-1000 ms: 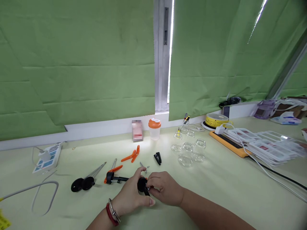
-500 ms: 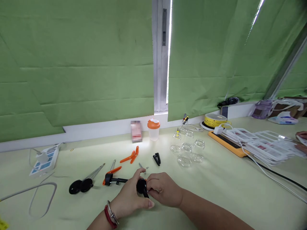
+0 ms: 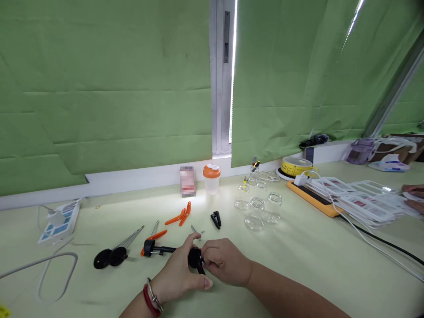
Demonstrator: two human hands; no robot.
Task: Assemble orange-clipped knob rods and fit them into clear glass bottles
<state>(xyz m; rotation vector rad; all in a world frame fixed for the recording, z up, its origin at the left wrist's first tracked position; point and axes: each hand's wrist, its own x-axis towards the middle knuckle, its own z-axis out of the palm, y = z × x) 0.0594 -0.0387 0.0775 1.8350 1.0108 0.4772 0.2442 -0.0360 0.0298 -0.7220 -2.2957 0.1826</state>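
Note:
My left hand is wrapped round a black device with a round head; its shaft runs out leftward to a black cap-like end. At the right side of the round head, my right hand has its fingers pinched; a small shiny bit shows at the fingertips, too small to name. Orange handles and a metal screw lie beyond the hands. Two black round pieces with metal rods rest on the left. Two small black pieces lie behind my right hand.
Glass jars stand at the back right, near an orange-lidded cup. An orange power strip, papers and another person's hands are at far right. A white power strip and cable lie left.
Both hands hold nearly the same pose at the device. The right fingers have shifted slightly, showing more of the shiny bit. The other person's hands at far right have moved a little.

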